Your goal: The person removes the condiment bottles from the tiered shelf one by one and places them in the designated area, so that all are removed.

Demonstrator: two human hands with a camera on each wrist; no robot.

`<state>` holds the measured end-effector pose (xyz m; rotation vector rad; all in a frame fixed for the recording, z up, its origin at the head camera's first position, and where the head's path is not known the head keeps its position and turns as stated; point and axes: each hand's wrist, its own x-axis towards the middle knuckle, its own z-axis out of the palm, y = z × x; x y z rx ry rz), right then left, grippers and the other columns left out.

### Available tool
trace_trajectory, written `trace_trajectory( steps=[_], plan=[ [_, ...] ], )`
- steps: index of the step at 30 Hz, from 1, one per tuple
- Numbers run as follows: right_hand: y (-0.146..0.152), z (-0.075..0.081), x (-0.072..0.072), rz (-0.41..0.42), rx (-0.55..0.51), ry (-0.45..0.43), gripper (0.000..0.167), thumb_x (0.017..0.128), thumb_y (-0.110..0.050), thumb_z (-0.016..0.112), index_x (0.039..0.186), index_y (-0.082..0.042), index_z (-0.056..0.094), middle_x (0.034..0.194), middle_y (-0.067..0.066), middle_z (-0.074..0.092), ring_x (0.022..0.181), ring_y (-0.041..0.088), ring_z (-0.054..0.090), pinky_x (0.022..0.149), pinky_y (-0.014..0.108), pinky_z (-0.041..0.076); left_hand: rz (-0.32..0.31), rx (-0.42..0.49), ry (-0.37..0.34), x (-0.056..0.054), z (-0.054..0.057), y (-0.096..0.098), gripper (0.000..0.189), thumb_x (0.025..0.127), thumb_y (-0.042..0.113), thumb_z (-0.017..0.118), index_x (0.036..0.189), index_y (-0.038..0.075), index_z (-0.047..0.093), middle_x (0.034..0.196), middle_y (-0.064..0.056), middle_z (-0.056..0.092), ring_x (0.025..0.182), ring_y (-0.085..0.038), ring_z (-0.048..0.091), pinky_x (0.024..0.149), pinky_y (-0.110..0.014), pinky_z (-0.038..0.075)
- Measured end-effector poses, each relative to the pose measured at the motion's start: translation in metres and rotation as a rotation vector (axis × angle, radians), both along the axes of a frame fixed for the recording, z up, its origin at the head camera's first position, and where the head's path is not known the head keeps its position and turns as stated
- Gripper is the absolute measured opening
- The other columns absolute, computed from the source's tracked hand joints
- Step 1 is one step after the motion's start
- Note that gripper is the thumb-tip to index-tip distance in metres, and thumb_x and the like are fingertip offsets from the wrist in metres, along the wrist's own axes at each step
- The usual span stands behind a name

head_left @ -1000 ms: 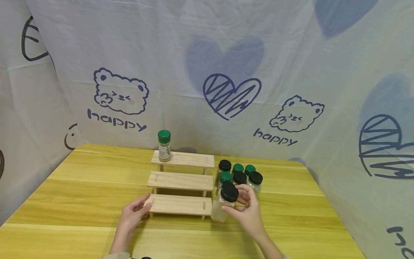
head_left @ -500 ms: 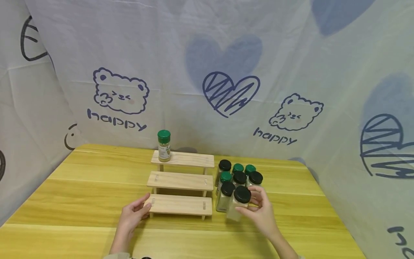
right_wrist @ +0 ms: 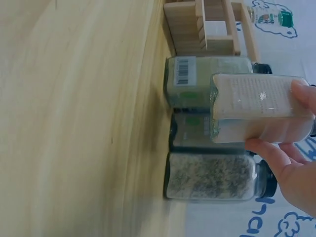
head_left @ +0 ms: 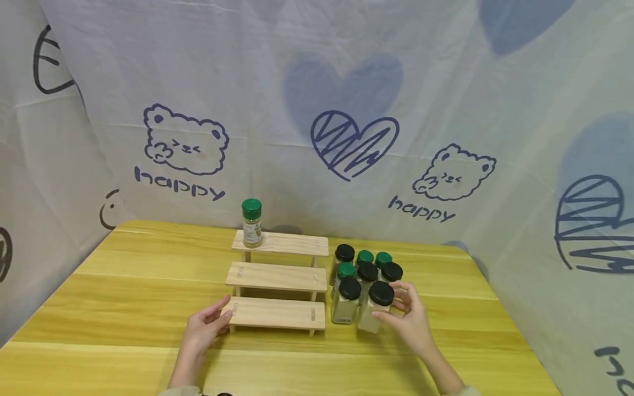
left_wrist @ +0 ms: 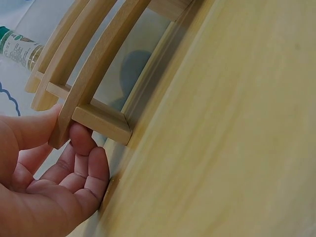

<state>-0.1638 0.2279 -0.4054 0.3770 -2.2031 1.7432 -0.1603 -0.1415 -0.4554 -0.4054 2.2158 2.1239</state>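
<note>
In the head view my right hand (head_left: 413, 324) grips a square spice jar (head_left: 372, 316) with a black lid and pale contents. The right wrist view shows thumb and fingers near its lid end, and its base held farther from the tabletop than its neighbours' bases. My left hand (head_left: 200, 330) pinches the left end of the lowest step of a three-step wooden rack (head_left: 277, 313). In the left wrist view the thumb lies on top of that step (left_wrist: 94, 74), with fingers curled beneath. A green-lidded spice jar (head_left: 252, 234) stands at the left of the top step.
Right of the rack, several jars stand close together, among them a black-lidded jar (head_left: 345, 308) at the front and a green-lidded jar (head_left: 346, 270) behind it. A jar with speckled contents (right_wrist: 210, 177) shows in the right wrist view. A printed cloth (head_left: 277, 82) hangs behind the table (head_left: 124, 308).
My right hand has moved right with its jar, from in front of the cluster's left jar, which is now uncovered, to beside it. The left hand and rack have not moved.
</note>
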Motion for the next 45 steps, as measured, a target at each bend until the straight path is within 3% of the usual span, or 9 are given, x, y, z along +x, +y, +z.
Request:
trace_trajectory(
  steps=[8,19,26,35,45],
  plan=[
    [0.005,-0.014,-0.014,-0.020,0.077,0.011,0.059,0.058,0.016,0.074,0.110,0.007,0.046,0.092,0.020,0.057,0.081,0.008,0.058,0.070,0.023,0.050,0.008,0.015,0.005,0.001,-0.001,0.000,0.043,0.087,0.007,0.057,0.127,-0.001,0.043,0.131,-0.028,0.037,0.081,-0.007,0.051,0.067,-0.022,0.049],
    [0.003,-0.028,-0.022,-0.016,0.085,0.029,0.056,0.059,0.015,0.074,0.108,0.009,0.046,0.104,0.024,0.053,0.084,0.007,0.053,0.072,0.017,0.048,0.008,0.005,0.003,0.000,0.000,-0.001,0.043,0.087,0.006,0.057,0.127,0.000,0.044,0.132,-0.028,0.036,0.084,-0.006,0.052,0.068,-0.022,0.049],
    [0.000,-0.032,-0.023,-0.008,0.077,0.061,0.057,0.058,0.016,0.074,0.107,0.011,0.045,0.102,0.025,0.054,0.085,0.006,0.053,0.072,0.016,0.047,0.003,0.010,-0.003,0.001,0.000,-0.001,0.043,0.088,0.007,0.057,0.128,0.000,0.042,0.131,-0.028,0.036,0.084,-0.005,0.051,0.069,-0.022,0.049],
    [0.001,-0.035,-0.026,-0.014,0.139,0.068,0.057,0.059,0.015,0.074,0.107,0.007,0.046,0.102,0.021,0.057,0.087,0.005,0.054,0.071,0.020,0.049,-0.015,0.017,0.004,0.001,-0.001,-0.002,0.044,0.088,0.007,0.056,0.129,0.000,0.041,0.133,-0.029,0.033,0.083,-0.005,0.052,0.071,-0.023,0.048],
    [0.000,-0.030,-0.023,-0.035,0.207,0.023,0.057,0.060,0.010,0.075,0.110,0.004,0.047,0.100,0.020,0.061,0.088,0.016,0.058,0.070,0.026,0.051,0.001,0.017,-0.006,0.000,0.001,-0.001,0.044,0.087,0.008,0.058,0.128,0.000,0.043,0.132,-0.028,0.035,0.086,-0.006,0.051,0.069,-0.022,0.049]
  ],
)
